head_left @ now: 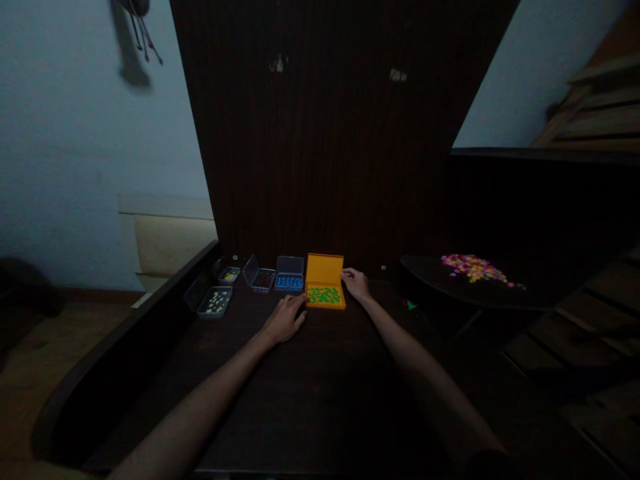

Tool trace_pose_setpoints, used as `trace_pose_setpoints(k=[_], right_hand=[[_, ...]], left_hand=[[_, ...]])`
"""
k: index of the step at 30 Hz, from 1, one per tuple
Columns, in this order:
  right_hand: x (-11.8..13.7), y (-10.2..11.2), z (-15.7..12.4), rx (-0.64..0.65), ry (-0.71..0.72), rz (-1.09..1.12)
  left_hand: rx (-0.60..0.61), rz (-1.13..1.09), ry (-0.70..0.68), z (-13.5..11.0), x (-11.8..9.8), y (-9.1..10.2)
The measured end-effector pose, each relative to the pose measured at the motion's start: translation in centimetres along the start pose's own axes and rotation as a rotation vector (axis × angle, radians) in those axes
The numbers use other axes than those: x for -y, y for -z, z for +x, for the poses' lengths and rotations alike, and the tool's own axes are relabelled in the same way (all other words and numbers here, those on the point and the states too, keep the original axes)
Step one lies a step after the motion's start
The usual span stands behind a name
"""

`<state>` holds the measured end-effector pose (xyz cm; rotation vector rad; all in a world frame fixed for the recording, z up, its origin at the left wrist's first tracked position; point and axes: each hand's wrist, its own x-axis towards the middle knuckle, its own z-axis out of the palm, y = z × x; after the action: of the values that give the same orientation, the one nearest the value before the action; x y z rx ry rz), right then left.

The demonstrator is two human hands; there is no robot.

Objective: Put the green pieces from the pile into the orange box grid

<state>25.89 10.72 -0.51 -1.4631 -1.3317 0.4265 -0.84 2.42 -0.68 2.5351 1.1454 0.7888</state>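
Note:
A yellow plastic box [326, 306] with small green pieces [323, 295] in it stands on the dark desk, its lid [325, 269] raised upright. My left hand [286, 319] reaches the left side of the box; its fingers touch the edge there, and the thumb is spread away below. At the right edge of the raised lid, my right hand [355, 283] has its fingertips closed on the rim. Close to the left of the yellow box is a clear box with blue pieces [289, 282], its lid raised too.
More open clear boxes stand leftward: one with dark red pieces [263, 279], one with yellow pieces [231, 274], one with whitish pieces [216, 302]. A pile of pink and yellow pieces [473, 268] lies on a side shelf [425, 273]. A small green item [411, 305] lies right.

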Motion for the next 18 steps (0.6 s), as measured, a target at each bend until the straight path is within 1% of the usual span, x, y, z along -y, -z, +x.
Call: trace_pose_setpoints(k=[6, 11, 18], right_hand=[[0.6, 0.7, -0.1, 0.039, 0.02, 0.019], [0.6, 1.3, -0.6, 0.072, 0.052, 0.056], [-0.2, 1.5, -1.9, 0.052, 0.075, 0.113]], left_hand=[[-0.008, -0.034, 0.05, 0.2, 0.2, 0.1], [-0.031, -0.114, 0.099, 1.0, 0.6, -0.2], [-0.075, -0.178, 0.202, 2.5, 0.2, -0.7]])
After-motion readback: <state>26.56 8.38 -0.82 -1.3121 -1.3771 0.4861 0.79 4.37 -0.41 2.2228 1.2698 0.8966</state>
